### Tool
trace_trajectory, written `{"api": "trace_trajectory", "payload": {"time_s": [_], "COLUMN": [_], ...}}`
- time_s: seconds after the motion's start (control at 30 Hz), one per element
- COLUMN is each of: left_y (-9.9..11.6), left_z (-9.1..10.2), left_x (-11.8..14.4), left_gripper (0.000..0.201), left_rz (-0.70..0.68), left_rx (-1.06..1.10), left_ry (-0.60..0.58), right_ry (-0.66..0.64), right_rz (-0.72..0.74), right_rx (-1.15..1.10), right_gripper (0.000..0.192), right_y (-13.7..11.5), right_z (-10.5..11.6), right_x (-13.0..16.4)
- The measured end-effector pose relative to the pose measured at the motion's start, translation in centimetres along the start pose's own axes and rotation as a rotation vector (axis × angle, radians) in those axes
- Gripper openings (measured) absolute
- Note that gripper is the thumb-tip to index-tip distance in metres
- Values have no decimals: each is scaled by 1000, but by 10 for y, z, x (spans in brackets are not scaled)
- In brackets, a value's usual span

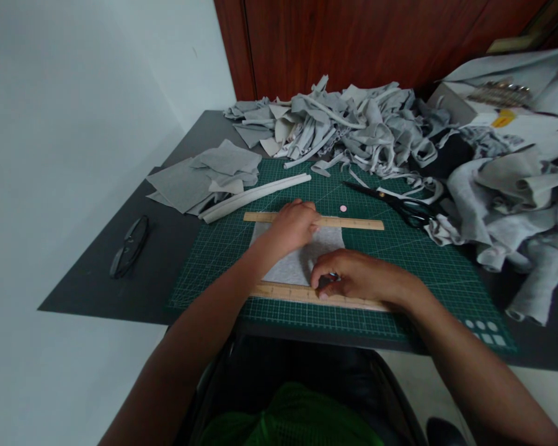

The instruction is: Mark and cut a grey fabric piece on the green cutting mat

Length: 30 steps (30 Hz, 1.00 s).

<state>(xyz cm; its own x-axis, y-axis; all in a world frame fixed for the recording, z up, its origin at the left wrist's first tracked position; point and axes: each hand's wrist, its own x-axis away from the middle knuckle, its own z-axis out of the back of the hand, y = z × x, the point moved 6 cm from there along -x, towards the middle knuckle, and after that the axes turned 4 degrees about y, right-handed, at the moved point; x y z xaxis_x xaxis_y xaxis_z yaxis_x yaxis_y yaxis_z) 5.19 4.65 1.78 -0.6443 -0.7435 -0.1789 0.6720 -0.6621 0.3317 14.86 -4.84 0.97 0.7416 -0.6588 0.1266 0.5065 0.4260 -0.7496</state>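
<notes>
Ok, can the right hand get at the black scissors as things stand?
Probably yes: the right hand would have to leave the near ruler, but only bare cutting mat seems to lie between that hand and the black scissors.

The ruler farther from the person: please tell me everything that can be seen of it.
The farther ruler is a thin, straight, pale strip that looks wooden. It lies across the far end of the grey cloth, both ends reaching past it over the green mat. The left hand touches it, hiding part of its length. Its markings are too small to read.
</notes>
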Motion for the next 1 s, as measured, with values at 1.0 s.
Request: {"api": "trace_trajectory", "payload": {"time_s": [1.0], "left_y": [-44], "left_z": [-2], "left_x": [-3], "left_gripper": [23], "left_rz": [-132], "left_rx": [536], "left_ry": [-261], "right_ry": [-88], "right_rz": [-67], "right_rx": [-56], "right_gripper": [19], "right_y": [-2], "right_z": [-6], "right_x": [5]}}
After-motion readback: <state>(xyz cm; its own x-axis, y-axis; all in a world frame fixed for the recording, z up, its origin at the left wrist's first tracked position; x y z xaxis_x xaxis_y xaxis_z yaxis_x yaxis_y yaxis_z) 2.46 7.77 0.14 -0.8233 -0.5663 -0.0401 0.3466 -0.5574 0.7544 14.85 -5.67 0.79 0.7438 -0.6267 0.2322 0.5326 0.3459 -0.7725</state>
